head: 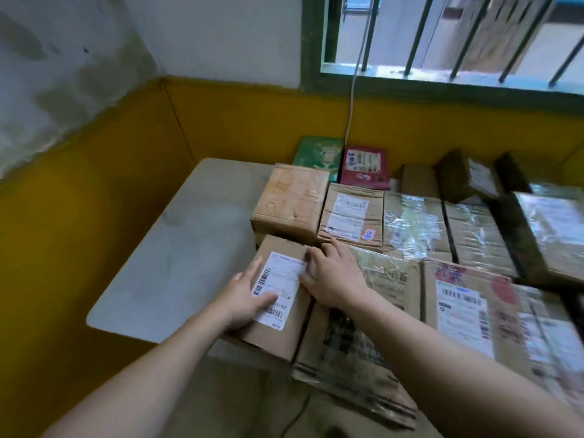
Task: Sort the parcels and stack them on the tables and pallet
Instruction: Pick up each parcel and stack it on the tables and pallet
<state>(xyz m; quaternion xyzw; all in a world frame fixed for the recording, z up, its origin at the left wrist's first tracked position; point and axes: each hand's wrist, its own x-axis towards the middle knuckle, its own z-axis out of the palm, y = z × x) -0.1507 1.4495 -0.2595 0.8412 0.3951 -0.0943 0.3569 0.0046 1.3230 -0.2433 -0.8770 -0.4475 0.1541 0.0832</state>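
Centre frame, the left hand [245,297] and right hand [331,275], fingers flat and relaxed, press a labelled parcel [279,298] on the table [177,248].

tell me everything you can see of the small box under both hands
The small box is plain brown cardboard, closed, lying flat at the near edge of the table, a white barcode label on top. The left hand rests flat on the label; the right hand touches its far right edge. Its right side meets a bigger taped parcel.

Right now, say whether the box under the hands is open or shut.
Shut: the box shows a flat, labelled top; left hand and right hand on it.
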